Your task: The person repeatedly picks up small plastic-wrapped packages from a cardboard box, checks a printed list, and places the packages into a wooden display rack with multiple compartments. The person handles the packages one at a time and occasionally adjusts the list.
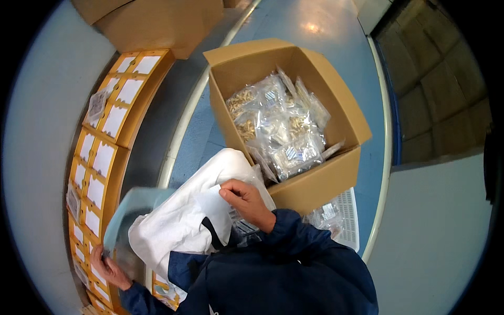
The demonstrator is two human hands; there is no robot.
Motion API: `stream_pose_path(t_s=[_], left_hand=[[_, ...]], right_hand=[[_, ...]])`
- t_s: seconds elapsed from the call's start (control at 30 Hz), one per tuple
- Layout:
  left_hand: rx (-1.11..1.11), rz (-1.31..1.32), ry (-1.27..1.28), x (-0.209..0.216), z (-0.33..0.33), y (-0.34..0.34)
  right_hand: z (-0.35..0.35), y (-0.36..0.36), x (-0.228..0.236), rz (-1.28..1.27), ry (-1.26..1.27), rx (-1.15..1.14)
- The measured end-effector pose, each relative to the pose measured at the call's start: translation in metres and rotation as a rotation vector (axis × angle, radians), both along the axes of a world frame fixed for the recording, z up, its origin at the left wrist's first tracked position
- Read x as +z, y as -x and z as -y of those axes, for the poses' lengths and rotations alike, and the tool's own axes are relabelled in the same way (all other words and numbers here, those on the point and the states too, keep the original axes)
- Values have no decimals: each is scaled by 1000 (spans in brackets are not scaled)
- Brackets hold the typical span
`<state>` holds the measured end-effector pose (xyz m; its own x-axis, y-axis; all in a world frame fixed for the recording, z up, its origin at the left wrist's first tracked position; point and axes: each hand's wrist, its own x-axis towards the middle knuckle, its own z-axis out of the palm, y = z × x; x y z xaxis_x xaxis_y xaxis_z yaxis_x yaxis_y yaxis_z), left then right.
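Observation:
My right hand (pixel 249 202) is closed on a small pale sheet (pixel 211 202), pinched between thumb and fingers above a large white cloth-like cover (pixel 178 226). A black strap (pixel 211 232) lies across the cover beside the sheet. Low on the left, my left hand (pixel 110 268) has its fingers bent at the edge of a translucent bluish plastic container (pixel 137 197), which stands partly under the white cover. Beyond my right hand, an open cardboard box (pixel 315 191) holds several clear bags (pixel 296 152), some with small tan pieces inside. My sleeve hides part of the area below the right hand.
Along the left wall runs a row of orange-yellow compartment boxes (pixel 124 110) with white cards. A white basket (pixel 353 220) with clear bags sits at the near right of the cardboard box. Larger cardboard (pixel 157 26) stands at the far left, on blue flooring (pixel 278 21).

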<state>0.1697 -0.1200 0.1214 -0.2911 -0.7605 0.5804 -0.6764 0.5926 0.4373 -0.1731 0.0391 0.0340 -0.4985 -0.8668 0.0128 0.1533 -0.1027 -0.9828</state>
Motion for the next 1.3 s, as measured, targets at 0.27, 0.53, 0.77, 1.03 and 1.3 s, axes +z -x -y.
stream_pose_path(t_s=[0.27, 0.53, 0.77, 1.03, 1.3], left_hand=[[-714, 307, -1146, -21, -47, 124], [-730, -360, -1468, -51, -43, 152], [-800, -182, -1448, -61, -54, 140], [-845, 416, -1251, -53, -57, 163], [-727, 330, -1344, -113, -73, 169]], right_hand=[[19, 1, 37, -938, 318, -97], [26, -15, 26, -966, 330, -21], [5, 9, 12, 264, -68, 254], [-59, 54, -2, 169, -176, -232], [-95, 20, -16, 151, -462, -48]])
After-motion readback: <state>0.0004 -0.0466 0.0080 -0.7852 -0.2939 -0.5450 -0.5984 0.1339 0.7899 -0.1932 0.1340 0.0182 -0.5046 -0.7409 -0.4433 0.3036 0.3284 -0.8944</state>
